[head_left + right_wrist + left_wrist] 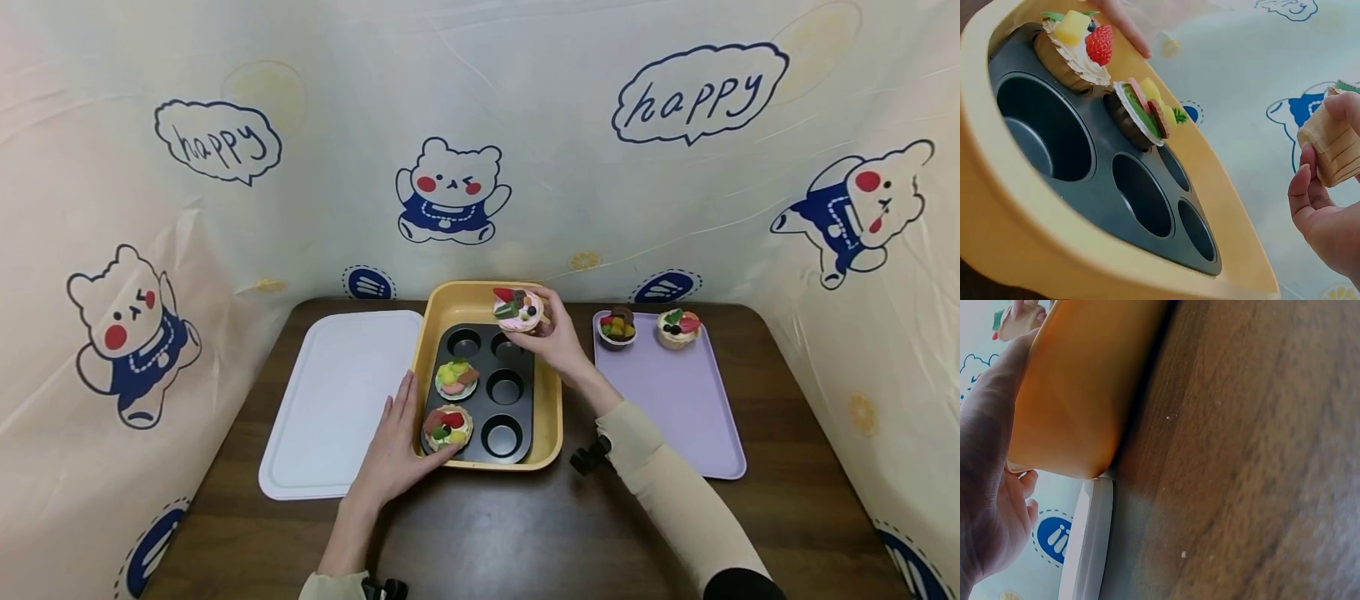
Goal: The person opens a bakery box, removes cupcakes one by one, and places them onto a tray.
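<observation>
My right hand (551, 333) holds a fruit tart (517, 310) with pink cream, a strawberry and dark berries above the back of a dark muffin tin (480, 417). In the right wrist view, thumb and fingers pinch its tan crust (1333, 140). The tin lies inside a deep yellow tray (551, 408). My left hand (392, 450) holds the tray's near left corner, thumb over the front rim, fingers along the left side. Two tarts sit in the tin's left column: a strawberry tart (448, 427) in front by my left thumb, a yellow-and-green tart (456, 379) in the middle.
A white tray (337, 400) lies left of the yellow one. On the right, a purple tray (667, 400) carries a dark-cupped tart (617, 327) and a pale tart (678, 328) at its back. A printed cloth hangs behind the dark wooden table (525, 533).
</observation>
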`<state>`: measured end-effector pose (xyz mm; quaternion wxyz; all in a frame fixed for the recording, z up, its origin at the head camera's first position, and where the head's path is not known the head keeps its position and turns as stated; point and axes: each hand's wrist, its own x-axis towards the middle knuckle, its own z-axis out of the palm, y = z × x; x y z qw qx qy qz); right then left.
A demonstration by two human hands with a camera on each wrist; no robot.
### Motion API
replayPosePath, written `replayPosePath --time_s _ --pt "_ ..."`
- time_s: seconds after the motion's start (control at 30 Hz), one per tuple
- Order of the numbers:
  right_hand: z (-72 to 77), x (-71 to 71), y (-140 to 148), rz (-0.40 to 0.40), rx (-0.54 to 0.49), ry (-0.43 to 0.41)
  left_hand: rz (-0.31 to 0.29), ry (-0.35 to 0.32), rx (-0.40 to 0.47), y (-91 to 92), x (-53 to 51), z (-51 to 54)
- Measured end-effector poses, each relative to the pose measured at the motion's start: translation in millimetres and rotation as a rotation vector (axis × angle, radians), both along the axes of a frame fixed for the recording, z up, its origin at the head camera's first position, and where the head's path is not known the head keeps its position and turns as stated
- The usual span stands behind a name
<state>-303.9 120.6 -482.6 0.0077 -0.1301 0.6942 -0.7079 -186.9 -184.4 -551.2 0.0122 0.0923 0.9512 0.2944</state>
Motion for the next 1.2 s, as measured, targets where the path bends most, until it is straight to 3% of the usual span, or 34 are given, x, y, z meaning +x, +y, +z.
replayPosePath --time_s 0.77,1.2 --pt "-11.4 14.3 32.6 -0.073 -0.096 0.009 0.003 -0.008 -0.006 -0.7 -0.3 -1.1" --pt "-21.6 20.6 48.5 -0.133 -0.057 -0.021 0.004 -0.01 -0.005 -0.6 -0.3 -1.4"
